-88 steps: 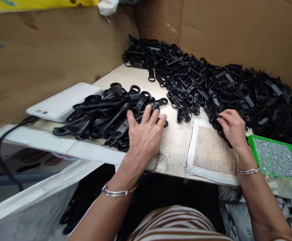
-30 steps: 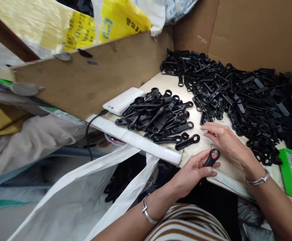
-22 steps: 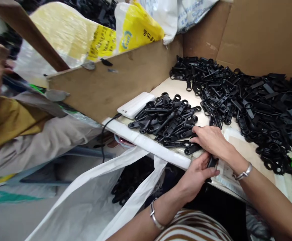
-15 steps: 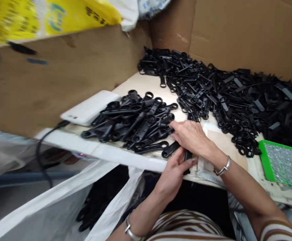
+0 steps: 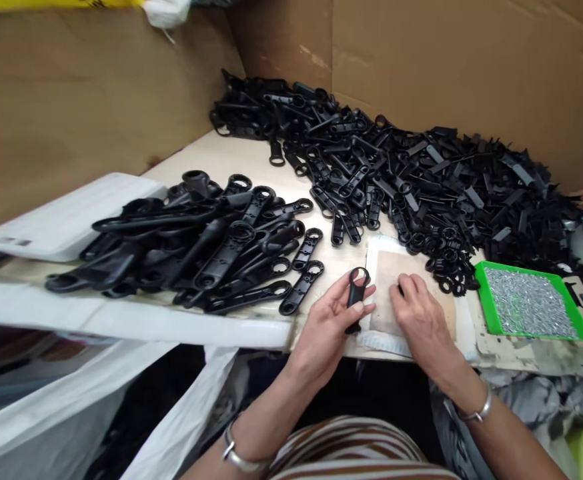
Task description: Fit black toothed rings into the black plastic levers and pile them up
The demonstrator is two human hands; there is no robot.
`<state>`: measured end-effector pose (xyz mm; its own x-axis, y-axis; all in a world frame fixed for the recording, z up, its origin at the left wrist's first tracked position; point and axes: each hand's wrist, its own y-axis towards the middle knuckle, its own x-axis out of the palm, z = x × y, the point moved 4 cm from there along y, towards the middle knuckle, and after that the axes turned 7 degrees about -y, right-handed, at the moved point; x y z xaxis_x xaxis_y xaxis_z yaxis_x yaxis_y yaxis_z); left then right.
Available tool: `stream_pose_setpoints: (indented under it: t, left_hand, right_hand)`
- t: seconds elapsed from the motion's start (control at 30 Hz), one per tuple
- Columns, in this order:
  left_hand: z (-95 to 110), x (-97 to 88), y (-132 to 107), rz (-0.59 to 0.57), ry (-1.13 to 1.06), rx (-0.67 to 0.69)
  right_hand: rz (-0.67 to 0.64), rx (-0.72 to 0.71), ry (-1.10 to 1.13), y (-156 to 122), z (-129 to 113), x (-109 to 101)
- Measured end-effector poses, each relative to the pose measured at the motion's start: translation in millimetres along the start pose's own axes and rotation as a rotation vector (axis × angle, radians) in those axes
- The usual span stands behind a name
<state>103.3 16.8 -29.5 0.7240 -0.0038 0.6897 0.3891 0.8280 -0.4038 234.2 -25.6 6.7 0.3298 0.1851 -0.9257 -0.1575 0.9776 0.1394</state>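
Observation:
My left hand [image 5: 327, 325] grips a black plastic handle with a ring end [image 5: 356, 297], held ring up at the table's front edge. My right hand [image 5: 421, 319] is beside it, over a brownish sheet of paper [image 5: 385, 283], its fingers closed. A small dark bit shows at the right fingertips, too little of it to name. To the left lies a heap of similar black ring-ended handles [image 5: 221, 260]. Two single handles [image 5: 301, 288] lie at that heap's near right edge.
A larger pile of black plastic parts [image 5: 371, 160] covers the back, against cardboard walls [image 5: 446, 60]. Small black rings [image 5: 444, 257] lie before it. At right stands a green tray [image 5: 489, 303] of small metal pieces. A white flat device [image 5: 66, 213] sits at left; a white bag [image 5: 181, 407] hangs below.
The hands, close together before, have separated. My right hand has moved right, off the left heap's edge to the paper. The camera view has shifted right.

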Motion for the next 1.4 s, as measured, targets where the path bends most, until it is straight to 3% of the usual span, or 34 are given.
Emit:
stream_pose_setpoints:
  t: [0.17, 0.33, 0.47, 0.63, 0.73, 0.8, 0.9, 1.03, 1.17, 1.4]
  left_hand:
    - [-8, 2.9, 4, -0.047, -0.02, -0.027]
    - [-8, 3.7, 4, -0.064, -0.063, -0.057]
    - [-10, 4.7, 5, -0.075, -0.091, -0.088]
    - [-12, 4.8, 7, -0.103, -0.107, -0.073]
    - [-13, 3.7, 8, -0.096, -0.109, -0.067]
    - [-12, 3.5, 9, -0.099, -0.106, -0.056]
    - [-13, 4.5, 9, -0.113, -0.092, -0.043]
    - [-14, 11.7, 8, -0.218, -0.1, -0.021]
    - [-14, 17.9, 5, -0.321, -0.074, 0.033]
    - [-8, 22.2, 0, -0.392, 0.004, 0.092]
  right_hand:
    - [0.057, -0.157, 0.256, -21, -9, -1]
    - [0.16, -0.14, 0.593, -31, 15, 15]
    - [0.08, -0.137, 0.541, -20, 25, 24]
    - [-0.086, -0.188, 0.391, -11, 26, 12]
    - [-0.115, -0.218, 0.397, -10, 30, 9]
    - [-0.043, -0.195, 0.447, -9, 34, 8]
    - [0.173, -0.073, 0.591, -6, 37, 2]
    - [0.408, 0.017, 0.715, -1, 21, -3]
    - [0.474, 0.024, 0.685, 4, 6, 3]
    - [0.523, -0.029, 0.603, 1, 10, 9]
